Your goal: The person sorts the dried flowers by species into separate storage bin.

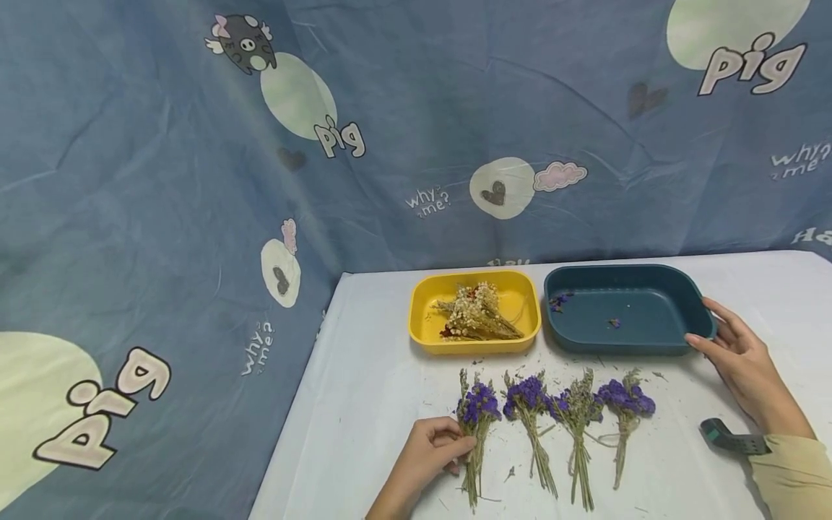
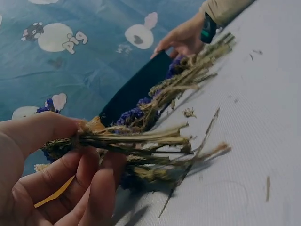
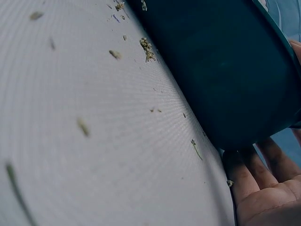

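Note:
The left hand pinches the stems of the leftmost bunch of dried purple flowers between thumb and fingers. In the left wrist view, those tied stems point away from the fingertips. To the right lie three similar bunches in a row: one with purple heads, one with paler sprigs and one at the end. The right hand grips the right end of a dark teal tray, thumb at its near corner. A few loose purple blossoms lie inside the tray.
Left of the teal tray stands a yellow tray holding bunches of small cream and red dried flowers. Bits of stem and petal are scattered over the white tabletop. A printed blue cloth hangs behind and at the left.

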The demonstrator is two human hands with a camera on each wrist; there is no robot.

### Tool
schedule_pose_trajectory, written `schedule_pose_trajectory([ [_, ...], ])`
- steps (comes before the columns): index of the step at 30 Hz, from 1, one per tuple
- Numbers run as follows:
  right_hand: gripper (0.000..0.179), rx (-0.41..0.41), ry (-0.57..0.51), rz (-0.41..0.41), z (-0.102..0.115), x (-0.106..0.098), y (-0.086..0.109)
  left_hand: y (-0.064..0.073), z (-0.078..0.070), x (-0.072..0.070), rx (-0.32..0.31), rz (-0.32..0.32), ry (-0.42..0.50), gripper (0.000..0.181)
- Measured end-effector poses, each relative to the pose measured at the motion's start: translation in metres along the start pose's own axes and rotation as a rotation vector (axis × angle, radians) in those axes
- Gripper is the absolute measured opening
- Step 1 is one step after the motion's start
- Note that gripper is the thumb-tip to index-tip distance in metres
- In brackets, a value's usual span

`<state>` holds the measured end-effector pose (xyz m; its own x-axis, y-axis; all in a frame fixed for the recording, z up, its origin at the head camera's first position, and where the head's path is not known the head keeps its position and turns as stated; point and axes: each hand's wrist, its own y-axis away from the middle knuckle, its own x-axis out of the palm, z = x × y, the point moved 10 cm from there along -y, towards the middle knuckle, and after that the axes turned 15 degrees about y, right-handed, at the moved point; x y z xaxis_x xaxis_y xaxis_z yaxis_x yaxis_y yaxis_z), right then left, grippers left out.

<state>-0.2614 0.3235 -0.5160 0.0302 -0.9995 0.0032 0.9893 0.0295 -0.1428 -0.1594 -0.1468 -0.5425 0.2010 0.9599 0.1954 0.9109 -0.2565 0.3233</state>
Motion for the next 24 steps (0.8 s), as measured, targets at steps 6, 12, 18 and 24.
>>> schedule_pose_trajectory([
  [6, 0.079, 0.000, 0.002, -0.009, 0.000, -0.001, 0.000, 0.001, 0.002, 0.003, -0.038, 0.032, 0.087, 0.021],
  [12, 0.079, 0.006, 0.015, -0.005, 0.000, 0.000, 0.000, 0.001, 0.000, 0.004, -0.026, 0.062, 0.130, 0.026],
  [18, 0.080, 0.024, 0.049, -0.011, -0.002, -0.001, 0.001, 0.003, -0.005, 0.005, 0.001, 0.089, 0.150, 0.037],
  [24, 0.081, 0.058, 0.067, -0.027, -0.005, -0.003, 0.001, 0.004, -0.010, 0.004, 0.036, 0.087, 0.148, 0.036],
])
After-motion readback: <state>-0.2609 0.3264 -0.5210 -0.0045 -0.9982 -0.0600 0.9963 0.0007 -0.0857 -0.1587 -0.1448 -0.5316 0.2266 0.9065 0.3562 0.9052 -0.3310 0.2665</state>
